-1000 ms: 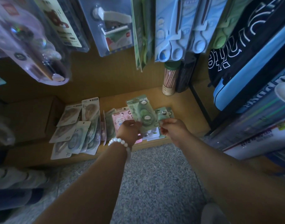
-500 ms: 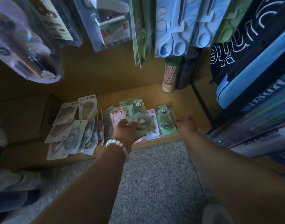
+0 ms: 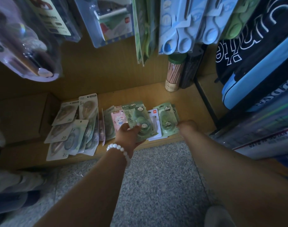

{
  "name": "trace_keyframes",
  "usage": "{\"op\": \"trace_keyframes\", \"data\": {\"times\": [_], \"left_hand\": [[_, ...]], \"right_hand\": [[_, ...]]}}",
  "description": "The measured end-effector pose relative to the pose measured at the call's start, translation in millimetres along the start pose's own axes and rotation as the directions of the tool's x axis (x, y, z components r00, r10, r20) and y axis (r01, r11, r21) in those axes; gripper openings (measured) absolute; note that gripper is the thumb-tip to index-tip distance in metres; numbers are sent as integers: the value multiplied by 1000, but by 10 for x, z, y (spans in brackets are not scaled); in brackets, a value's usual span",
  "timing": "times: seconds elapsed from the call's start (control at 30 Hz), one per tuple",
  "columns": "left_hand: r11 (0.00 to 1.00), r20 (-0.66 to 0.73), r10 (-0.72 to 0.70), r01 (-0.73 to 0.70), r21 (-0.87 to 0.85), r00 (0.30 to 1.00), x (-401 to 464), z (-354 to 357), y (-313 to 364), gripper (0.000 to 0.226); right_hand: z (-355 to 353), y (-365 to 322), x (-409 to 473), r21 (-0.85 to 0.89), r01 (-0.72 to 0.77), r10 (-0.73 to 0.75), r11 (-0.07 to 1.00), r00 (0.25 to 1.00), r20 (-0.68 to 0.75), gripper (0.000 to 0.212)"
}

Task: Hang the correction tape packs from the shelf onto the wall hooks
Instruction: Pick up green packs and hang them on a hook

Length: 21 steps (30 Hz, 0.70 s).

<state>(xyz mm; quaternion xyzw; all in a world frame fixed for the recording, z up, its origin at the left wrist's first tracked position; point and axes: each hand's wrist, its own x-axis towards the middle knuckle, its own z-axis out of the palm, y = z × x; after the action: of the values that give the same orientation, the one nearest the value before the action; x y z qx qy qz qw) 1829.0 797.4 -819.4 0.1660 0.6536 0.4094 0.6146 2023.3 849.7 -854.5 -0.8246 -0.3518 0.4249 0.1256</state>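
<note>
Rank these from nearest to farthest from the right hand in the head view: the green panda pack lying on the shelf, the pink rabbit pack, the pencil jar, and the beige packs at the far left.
1. green panda pack: lies at the right hand's fingers.
2. pink rabbit pack: beyond the left hand, mid-shelf.
3. pencil jar: back of the shelf.
4. beige packs: far left end.

A pale green pack (image 3: pixel 138 119) printed with black-and-white pandas is seen above a white beaded bracelet (image 3: pixel 118 149). Right of that bracelet, a second green panda pack (image 3: pixel 167 119) is shown; left of it, a pink pack (image 3: pixel 118 119) with a white rabbit. Speckled grey flooring (image 3: pixel 156 185) is spread below.
</note>
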Motion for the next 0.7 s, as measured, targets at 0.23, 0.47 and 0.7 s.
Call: {"op": "trace_keyframes", "data": {"times": [0.23,0.47,0.7], "left_hand": [[997,-71,57,-53,62,996,5,-47,1,29],[982,86,54,-37,-183,995,-162,-16,89,38],[966,16,112,-105,-236,994,-128,11,29,43]], "right_hand": [[6,-112,-189,452,231,-70,862,936,-345,14],[290,-271,-634,665,182,-302,724,951,68,30],[407,-244,-731,485,318,-369,814,929,9,27]]}}
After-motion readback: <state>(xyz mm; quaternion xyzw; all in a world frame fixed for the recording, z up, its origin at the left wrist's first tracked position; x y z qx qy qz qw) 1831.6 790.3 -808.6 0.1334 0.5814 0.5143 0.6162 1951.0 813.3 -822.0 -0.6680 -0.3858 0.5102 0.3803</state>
